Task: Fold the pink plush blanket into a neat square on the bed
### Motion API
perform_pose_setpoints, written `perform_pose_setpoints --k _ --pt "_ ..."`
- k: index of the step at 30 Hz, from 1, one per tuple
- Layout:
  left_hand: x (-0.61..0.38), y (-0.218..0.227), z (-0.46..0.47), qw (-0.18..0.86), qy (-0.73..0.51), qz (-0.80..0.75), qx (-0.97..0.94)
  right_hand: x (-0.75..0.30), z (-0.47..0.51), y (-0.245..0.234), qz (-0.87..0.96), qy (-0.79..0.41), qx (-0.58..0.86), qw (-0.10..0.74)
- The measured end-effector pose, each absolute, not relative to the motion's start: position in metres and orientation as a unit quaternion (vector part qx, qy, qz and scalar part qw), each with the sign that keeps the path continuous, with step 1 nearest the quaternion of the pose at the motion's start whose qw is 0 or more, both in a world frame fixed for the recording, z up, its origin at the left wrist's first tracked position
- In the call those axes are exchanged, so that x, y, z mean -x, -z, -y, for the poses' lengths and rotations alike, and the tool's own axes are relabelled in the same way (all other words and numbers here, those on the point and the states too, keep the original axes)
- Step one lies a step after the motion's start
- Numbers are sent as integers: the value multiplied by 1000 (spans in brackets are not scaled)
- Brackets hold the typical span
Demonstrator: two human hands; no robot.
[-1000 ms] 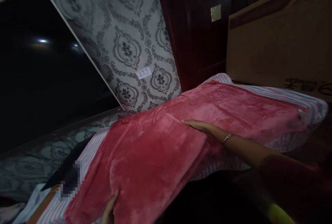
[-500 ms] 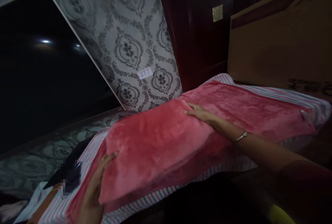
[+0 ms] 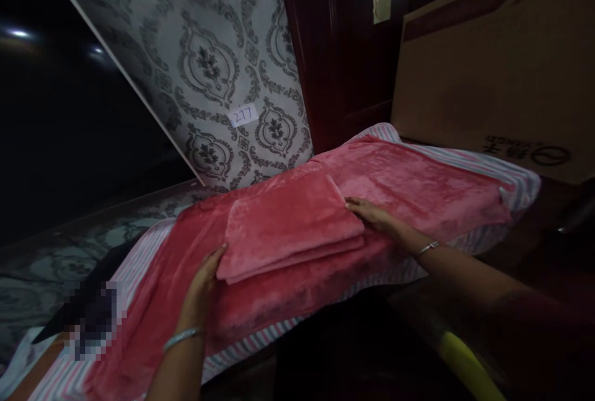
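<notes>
We had the folded red fleece (image 3: pixel 288 221) lying flat on a larger red blanket (image 3: pixel 400 178), left of that blanket's middle, with a striped cloth (image 3: pixel 258 340) showing under its edges. Our left hand (image 3: pixel 204 277) was at the left edge of the fold, with a fingertip resting against its upper face. Our right hand (image 3: pixel 372 214) was at the right edge, its fingers lightly bent and their tips touching the border. We could not tell whether either hand pinched the layers or merely pressed on them, as the undersides of the fingers were hidden.

The near side showed at least 2 thick layers, stacked with their rims slightly out of line. We judged the pile soft, limp and fairly light for its bulk, with nothing fragile about it. The plush looked smooth enough for 1 layer to slide over another, so a hold on the top layer alone seemed likely to skew the stack. We thought the best grip was at the 2 opposite sides, fingers beneath all the layers and thumbs on top; without support under its middle, the bundle would probably have sagged.
</notes>
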State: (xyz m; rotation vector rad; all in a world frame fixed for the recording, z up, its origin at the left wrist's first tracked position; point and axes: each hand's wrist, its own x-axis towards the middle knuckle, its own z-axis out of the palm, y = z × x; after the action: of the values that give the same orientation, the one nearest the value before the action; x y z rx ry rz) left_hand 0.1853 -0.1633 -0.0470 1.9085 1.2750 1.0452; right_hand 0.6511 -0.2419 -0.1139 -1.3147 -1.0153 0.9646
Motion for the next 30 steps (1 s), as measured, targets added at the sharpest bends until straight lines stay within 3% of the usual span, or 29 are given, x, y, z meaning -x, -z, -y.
perform_pose_setpoints --k 7,13,23,30 --pt "-196 54 176 356 -415 -600 -584 -638 282 126 481 -226 600 598" --pt "-205 70 188 311 -477 -556 -605 -615 298 141 502 -97 621 595" --pt "-204 63 169 353 -521 -528 -570 -600 288 125 458 -72 647 606" --pt "-195 81 163 331 -445 -594 -583 -601 296 140 483 -79 654 577"
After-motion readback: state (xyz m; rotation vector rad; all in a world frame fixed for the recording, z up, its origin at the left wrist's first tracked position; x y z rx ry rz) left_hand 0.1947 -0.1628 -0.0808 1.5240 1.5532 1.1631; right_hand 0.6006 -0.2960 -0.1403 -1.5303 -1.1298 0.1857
